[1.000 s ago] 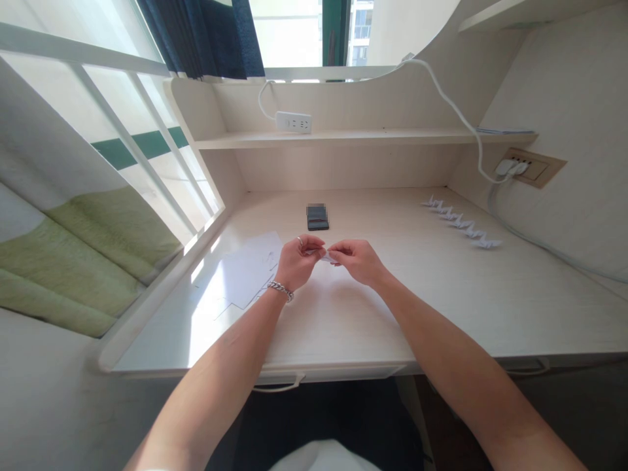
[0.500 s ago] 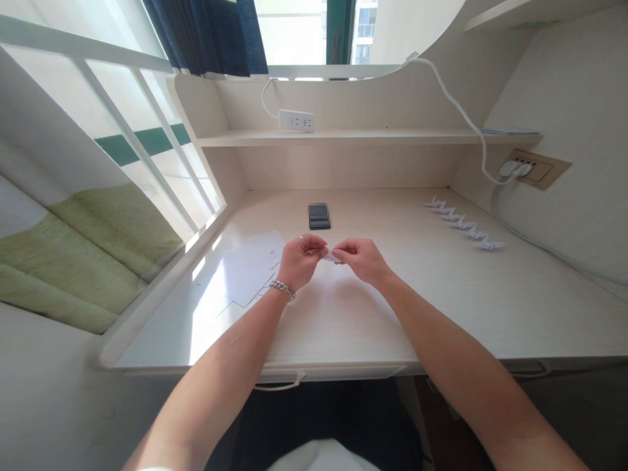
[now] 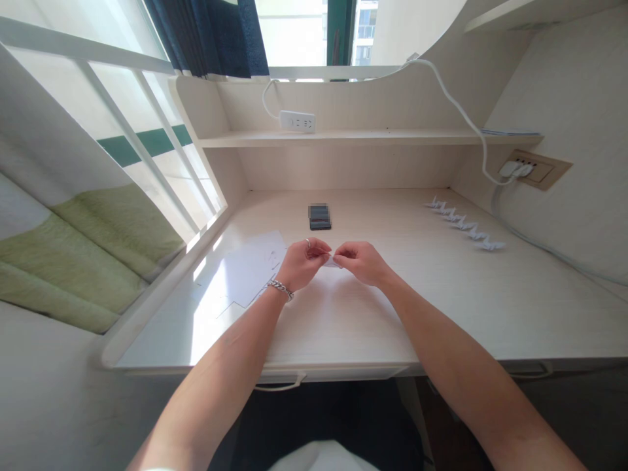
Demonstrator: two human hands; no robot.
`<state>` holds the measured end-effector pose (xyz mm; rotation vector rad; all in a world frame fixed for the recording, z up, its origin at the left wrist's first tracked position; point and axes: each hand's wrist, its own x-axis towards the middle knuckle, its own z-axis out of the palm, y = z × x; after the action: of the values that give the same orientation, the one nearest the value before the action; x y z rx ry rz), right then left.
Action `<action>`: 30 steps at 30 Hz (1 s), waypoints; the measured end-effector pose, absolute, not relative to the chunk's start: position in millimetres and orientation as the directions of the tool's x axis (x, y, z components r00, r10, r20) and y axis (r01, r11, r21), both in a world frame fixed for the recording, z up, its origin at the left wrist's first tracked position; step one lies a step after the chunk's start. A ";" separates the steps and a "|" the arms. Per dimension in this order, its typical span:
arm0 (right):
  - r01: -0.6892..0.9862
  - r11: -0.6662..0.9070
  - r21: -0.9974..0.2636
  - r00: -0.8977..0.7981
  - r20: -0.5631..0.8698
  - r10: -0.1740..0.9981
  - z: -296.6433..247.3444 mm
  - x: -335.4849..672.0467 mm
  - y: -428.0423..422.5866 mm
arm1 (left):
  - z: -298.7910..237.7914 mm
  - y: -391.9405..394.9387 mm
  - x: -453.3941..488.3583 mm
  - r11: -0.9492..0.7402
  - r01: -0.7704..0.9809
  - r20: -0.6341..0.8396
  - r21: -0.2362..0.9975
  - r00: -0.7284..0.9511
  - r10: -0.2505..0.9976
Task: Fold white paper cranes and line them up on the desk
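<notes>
Over the middle of the desk, a small piece of folded white paper (image 3: 331, 262) is pinched between my two hands. My left hand (image 3: 304, 263), with a ring and a chain bracelet at the wrist, is closed on the paper's left side. Its right side is in the closed fingertips of my right hand (image 3: 362, 261). The fingers cover most of the paper, so its folded shape cannot be made out. Toward the right back of the desk stand several white paper cranes (image 3: 461, 223) in a slanting row.
Just beyond my hands lies a dark phone-like device (image 3: 320, 217), partly blurred. White sheets (image 3: 250, 265) with pencil marks lie at left, partly in sunlight. A power strip (image 3: 297, 122) rests on the shelf (image 3: 363, 139). A white cable (image 3: 458, 104) runs to the wall socket (image 3: 542, 169).
Both hands have shifted slightly toward me, and my fingertips have come closer together over the folded paper. Less of the paper shows between them. The cranes and sheets stay put.
</notes>
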<state>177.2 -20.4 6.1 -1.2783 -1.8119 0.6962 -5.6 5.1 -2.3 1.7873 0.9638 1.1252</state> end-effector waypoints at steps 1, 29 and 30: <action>0.496 0.336 -0.801 -0.180 0.283 0.942 6.4 178.8 -19.6 | -2.4 5.8 -6.0 -0.383 0.170 0.315 0.908 0.328 0.891; 0.516 0.278 -0.810 -0.140 0.240 0.960 5.3 188.2 -13.8 | 5.8 3.7 -8.2 -0.416 0.555 0.295 0.721 0.298 0.908; 0.510 0.295 -0.808 -0.160 0.248 0.955 4.5 186.2 -14.7 | 5.2 3.1 -7.4 -0.423 0.546 0.294 0.724 0.310 0.904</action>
<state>186.2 -14.7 4.5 -1.3221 -1.7948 0.7307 -7.4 3.1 5.2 2.0828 1.2814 0.9486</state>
